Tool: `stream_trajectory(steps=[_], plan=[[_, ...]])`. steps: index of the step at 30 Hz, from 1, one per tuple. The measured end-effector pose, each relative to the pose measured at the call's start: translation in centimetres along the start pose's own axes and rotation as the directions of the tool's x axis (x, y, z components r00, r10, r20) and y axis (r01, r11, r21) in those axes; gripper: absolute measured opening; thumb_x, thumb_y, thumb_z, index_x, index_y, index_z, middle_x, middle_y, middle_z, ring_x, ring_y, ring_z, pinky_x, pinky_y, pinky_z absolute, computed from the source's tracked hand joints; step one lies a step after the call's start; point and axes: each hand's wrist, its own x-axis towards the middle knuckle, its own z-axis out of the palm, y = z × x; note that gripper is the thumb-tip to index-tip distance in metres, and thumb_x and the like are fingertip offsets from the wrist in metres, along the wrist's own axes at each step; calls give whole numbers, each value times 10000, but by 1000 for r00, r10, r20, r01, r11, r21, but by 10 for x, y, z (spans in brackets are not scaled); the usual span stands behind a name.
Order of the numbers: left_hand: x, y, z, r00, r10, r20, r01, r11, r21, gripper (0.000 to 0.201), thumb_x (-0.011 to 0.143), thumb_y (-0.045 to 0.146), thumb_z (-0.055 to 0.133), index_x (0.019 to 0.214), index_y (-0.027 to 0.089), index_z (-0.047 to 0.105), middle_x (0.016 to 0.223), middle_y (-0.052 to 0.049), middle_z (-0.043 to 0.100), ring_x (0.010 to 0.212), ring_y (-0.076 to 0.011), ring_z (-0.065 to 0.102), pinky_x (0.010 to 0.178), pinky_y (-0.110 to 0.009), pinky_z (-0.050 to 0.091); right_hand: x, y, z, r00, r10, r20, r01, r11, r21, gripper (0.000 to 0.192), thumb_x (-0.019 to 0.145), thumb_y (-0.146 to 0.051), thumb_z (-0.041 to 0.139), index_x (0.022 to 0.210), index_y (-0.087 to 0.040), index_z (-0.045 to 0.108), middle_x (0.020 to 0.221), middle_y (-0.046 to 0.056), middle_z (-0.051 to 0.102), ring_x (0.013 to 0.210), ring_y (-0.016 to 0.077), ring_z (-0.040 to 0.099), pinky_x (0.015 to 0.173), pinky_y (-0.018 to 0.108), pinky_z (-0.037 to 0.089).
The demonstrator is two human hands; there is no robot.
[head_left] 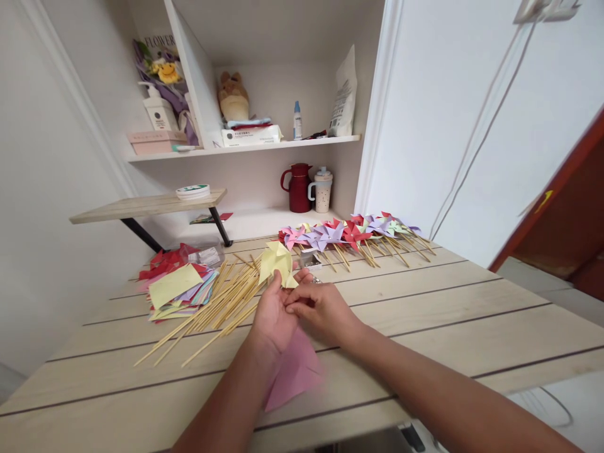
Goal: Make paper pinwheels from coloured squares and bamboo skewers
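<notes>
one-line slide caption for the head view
Both hands hold a yellow pinwheel over a table, sticks and finished pinwheels nearby.

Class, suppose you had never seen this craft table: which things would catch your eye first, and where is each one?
First, the two hands at the centre: the left hand and right hand together hold a yellow paper pinwheel above the wooden table. Behind them, a row of finished pinwheels in red, pink and purple lies along the table's far edge. To the left, a loose spread of bamboo sticks lies beside a stack of coloured paper squares.
</notes>
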Motion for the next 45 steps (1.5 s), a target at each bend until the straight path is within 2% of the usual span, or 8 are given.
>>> stream_trajectory(steps=[5,9,12,15,24,32,41,45], plan=[[2,2,-4,999,5,45,-5,1000,0,321,1005,343,428,1092,125,647,901,-111,718,818,-187,721,748,-298,592,1,-1,-4,1000,14,-17,-14,1000,19,117,778,-124,669,731,-202,743,703,0,729,632,145,606,624,249,427],[6,11,-9,986,163,-36,-164,986,-14,271,1004,262,438,1013,99,654,873,-113,719,817,-169,716,776,-284,597,6,-1,-21,993,117,-13,-115,989,99,97,801,-164,643,777,-194,732,631,-17,663,564,126,556,566,234,405],[8,21,-12,945,303,-120,-307,951,-23,244,1000,203,441,959,95,657,840,-93,718,813,-153,710,815,-288,598,9,1,-39,962,273,5,-273,962,-6,99,808,-214,627,762,-184,709,561,-28,593,481,117,497,494,229,361],[7,28,-14,923,361,-136,-366,931,-13,270,1005,200,431,937,87,667,799,-83,708,762,-136,697,785,-271,601,10,2,-51,949,313,30,-297,924,-240,121,812,-208,597,776,-193,711,601,-11,635,536,129,539,518,231,344],[6,21,-11,950,302,-81,-299,953,43,231,977,150,478,899,90,687,713,-56,672,632,-106,635,765,-286,598,11,7,-49,911,398,102,-312,832,-459,159,733,-136,608,750,-220,742,707,3,729,636,149,586,562,243,326],[8,20,-17,959,276,-71,-257,945,201,221,958,152,504,923,64,704,650,-48,629,551,-93,584,708,-266,589,13,6,-56,903,420,92,-335,821,-462,233,870,-263,540,787,-214,751,688,15,732,573,140,572,537,255,310],[7,17,-19,965,256,-47,-226,914,338,153,936,183,561,1000,105,676,695,-40,636,580,-90,584,618,-216,545,10,11,-56,891,442,105,-348,812,-468,73,724,-212,679,701,-237,744,660,6,712,596,161,580,557,263,323],[7,16,-19,965,258,-41,-225,901,370,135,918,184,580,973,107,677,710,-40,642,582,-85,575,619,-214,527,12,11,-59,918,392,60,-338,852,-399,208,852,-272,562,726,-215,717,635,11,680,574,156,585,554,261,366]])
